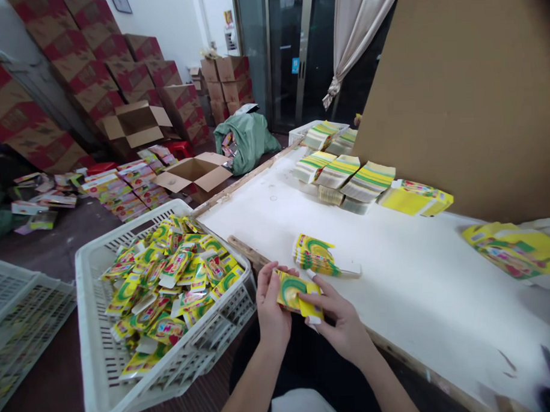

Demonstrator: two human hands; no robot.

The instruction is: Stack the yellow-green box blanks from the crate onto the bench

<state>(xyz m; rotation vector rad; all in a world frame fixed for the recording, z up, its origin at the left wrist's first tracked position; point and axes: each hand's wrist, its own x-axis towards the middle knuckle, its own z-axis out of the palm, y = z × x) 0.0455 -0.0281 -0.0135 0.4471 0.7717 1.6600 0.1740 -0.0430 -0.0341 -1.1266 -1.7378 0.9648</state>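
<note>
My left hand [273,302] is wrapped round the left end of a small yellow and green carton [290,289], just off the table's near edge. At the carton's right end, my right hand [335,306] grips a yellow flap between thumb and fingers. Just beyond my hands, a fanned stack of similar flat cartons [315,252] lies on the white table [257,212]. To the left, a white plastic basket [93,356] holds a heap of yellow packets [173,275].
Stacks of printed cardboard [368,180] stand farther back on the table, before a tall brown cardboard sheet [465,97]. Yellow sheets [515,251] lie at right. Open boxes [195,173] and a green sack [250,138] are on the floor.
</note>
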